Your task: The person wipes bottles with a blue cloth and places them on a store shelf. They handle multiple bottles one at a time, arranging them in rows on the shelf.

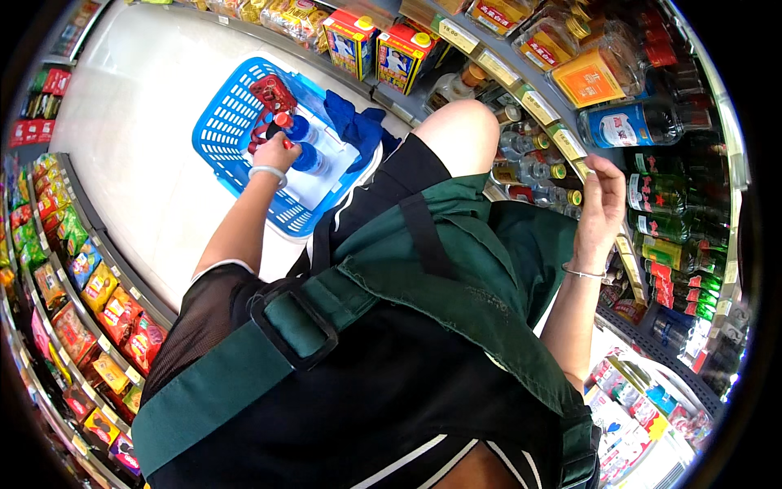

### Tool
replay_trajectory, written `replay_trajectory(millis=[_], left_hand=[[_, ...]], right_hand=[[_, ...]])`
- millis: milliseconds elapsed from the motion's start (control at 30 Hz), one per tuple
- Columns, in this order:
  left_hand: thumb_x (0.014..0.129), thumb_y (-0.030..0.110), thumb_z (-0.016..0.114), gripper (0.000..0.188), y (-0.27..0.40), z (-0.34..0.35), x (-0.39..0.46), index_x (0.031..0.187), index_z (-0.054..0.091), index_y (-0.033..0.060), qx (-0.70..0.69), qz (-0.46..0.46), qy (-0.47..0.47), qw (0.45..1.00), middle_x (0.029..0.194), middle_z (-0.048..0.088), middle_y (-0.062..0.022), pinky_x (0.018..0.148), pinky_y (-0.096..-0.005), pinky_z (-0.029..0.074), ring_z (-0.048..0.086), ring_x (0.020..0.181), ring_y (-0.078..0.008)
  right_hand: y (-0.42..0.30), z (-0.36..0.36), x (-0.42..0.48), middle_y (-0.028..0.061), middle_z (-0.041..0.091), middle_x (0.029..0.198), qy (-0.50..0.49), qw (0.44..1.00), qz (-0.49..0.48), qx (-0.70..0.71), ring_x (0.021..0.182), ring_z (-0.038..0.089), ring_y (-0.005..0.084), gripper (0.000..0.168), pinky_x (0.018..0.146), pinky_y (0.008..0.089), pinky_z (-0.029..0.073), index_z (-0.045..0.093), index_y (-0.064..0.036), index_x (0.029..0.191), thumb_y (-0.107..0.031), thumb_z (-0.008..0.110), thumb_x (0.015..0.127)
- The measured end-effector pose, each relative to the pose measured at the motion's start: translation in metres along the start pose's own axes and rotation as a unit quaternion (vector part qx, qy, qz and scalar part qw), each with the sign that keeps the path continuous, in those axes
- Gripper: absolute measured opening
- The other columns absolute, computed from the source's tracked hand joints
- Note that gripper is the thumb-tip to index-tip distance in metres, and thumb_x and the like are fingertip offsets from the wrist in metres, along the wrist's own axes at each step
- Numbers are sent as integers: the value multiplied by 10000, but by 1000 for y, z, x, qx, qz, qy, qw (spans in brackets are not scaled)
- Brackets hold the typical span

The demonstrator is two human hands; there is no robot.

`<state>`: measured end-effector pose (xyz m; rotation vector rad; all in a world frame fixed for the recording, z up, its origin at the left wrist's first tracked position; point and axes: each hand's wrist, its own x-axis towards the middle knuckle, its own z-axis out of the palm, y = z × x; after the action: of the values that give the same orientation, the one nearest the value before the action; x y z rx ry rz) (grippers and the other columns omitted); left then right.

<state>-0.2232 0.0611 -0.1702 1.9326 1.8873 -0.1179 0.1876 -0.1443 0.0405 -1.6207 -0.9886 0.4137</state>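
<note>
My left hand (276, 154) reaches into a blue plastic shopping basket (223, 98) on the floor. Its fingers are closed on the red cap of a blue-labelled bottle (311, 160). A second such bottle (299, 128) lies beside it. Farther back in the basket are a red patterned package (273, 93) and other red items, partly hidden by the hand. White sheet-like material lines the basket bottom, and dark blue cloth (351, 122) hangs over its right side. My right hand (602, 195) is raised before the bottle shelf, fingers loosely bent and holding nothing visible.
Shelves on the right carry liquor bottles (629, 125), green bottles (657, 192) and price tags. Red boxed drinks (403, 58) stand at the shelf edge above the basket. Snack bags (98, 287) fill the left shelves. My bare knee (461, 131) sits between basket and shelf.
</note>
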Motion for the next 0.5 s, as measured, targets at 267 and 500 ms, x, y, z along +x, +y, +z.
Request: replay_trajectory(millis=[267, 500], left_hand=[[695, 366, 693, 345, 69, -156, -79, 837, 635, 57, -149, 187, 91, 967, 705, 635, -161, 628, -348, 497, 636, 671, -287], [674, 195, 751, 240, 176, -238, -164, 782, 604, 39, -230, 447, 72, 861, 655, 603, -120, 565, -299, 484, 619, 584, -232]], right_hand=[[-21, 62, -27, 16, 580, 959, -194, 977, -20, -89, 858, 531, 98, 168, 779, 240, 445, 557, -39, 1031, -30, 537, 863], [-88, 97, -23, 131, 510, 1110, -204, 926, -291, -127, 1110, 450, 304, 544, 947, 414, 340, 511, -63, 1157, -262, 705, 690]])
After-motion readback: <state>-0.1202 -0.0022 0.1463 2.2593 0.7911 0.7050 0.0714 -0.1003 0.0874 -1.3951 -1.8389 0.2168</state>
